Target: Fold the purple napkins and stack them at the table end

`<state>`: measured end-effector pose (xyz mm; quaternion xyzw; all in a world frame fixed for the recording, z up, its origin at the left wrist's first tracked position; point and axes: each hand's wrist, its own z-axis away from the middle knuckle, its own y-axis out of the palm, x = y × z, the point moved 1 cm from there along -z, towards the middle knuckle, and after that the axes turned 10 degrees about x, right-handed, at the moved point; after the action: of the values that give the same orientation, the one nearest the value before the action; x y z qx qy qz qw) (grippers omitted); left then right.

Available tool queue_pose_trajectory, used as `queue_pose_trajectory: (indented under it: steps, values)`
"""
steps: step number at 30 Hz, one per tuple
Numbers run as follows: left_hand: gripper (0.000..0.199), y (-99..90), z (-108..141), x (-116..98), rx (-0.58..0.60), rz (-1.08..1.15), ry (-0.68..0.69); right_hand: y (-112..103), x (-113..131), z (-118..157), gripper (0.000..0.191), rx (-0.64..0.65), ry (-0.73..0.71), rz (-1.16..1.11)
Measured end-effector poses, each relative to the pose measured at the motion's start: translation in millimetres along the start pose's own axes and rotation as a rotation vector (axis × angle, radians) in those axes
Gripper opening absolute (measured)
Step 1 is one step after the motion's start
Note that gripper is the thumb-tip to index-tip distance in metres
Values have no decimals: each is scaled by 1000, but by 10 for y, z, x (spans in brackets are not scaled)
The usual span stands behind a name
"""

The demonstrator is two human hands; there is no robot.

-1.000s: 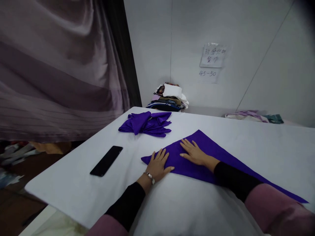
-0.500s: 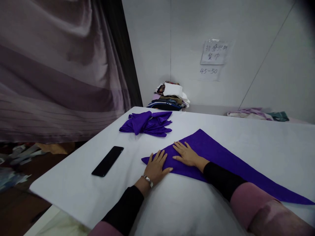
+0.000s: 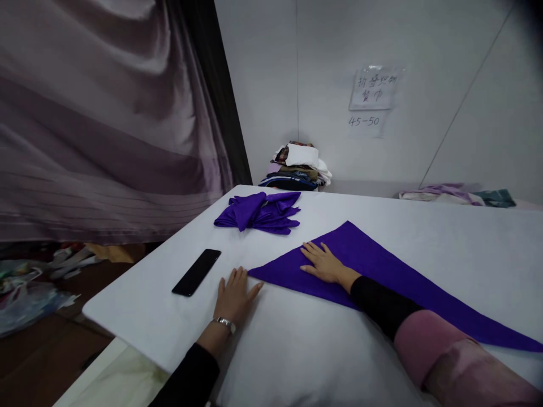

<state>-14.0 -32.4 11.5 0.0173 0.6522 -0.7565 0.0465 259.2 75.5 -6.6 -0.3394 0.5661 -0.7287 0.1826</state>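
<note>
A purple cloth napkin [image 3: 373, 265] lies flat on the white table, folded into a large triangle whose long point runs off to the right. My right hand [image 3: 323, 264] rests on it with fingers spread, pressing near its left half. Just beyond the napkin's left tip is my left hand [image 3: 234, 297], flat with its fingers apart; its thumb is close to the tip, and whether they touch I cannot tell. A silver watch [image 3: 224, 324] circles the left wrist. Neither hand grasps anything.
A crumpled pile of purple cloth [image 3: 258, 212] sits farther back on the white table [image 3: 144, 311]. A black phone [image 3: 196, 272] lies at left. Folded clothes [image 3: 297, 167] are stacked behind the table, below a handwritten sign [image 3: 373, 90]. A curtain [image 3: 93, 124] hangs at left.
My left hand has slid left off the napkin onto the table beside its tip. My right hand stays on the cloth. The view has shifted slightly.
</note>
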Motion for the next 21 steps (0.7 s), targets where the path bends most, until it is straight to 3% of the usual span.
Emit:
queue_pose_trajectory:
  steps: [2, 5, 10, 16, 21]
  values:
    - [61, -121, -93, -106, -72, 33, 35, -3, 8, 10, 75, -21, 2, -2]
    - [57, -232, -293, -430, -134, 76, 228, -5, 24, 26, 71, -46, 8, -7]
    - [48, -74, -564, -921, -55, 121, 449, -7, 34, 47, 66, -70, 4, -5]
    - [46, 178, -663, -945, -50, 66, 483, -75, 82, 30, 64, -64, 37, -27]
    - [48, 224, -734, -911, -18, 17, 521, 18, 411, 114, 69, -101, 99, -58]
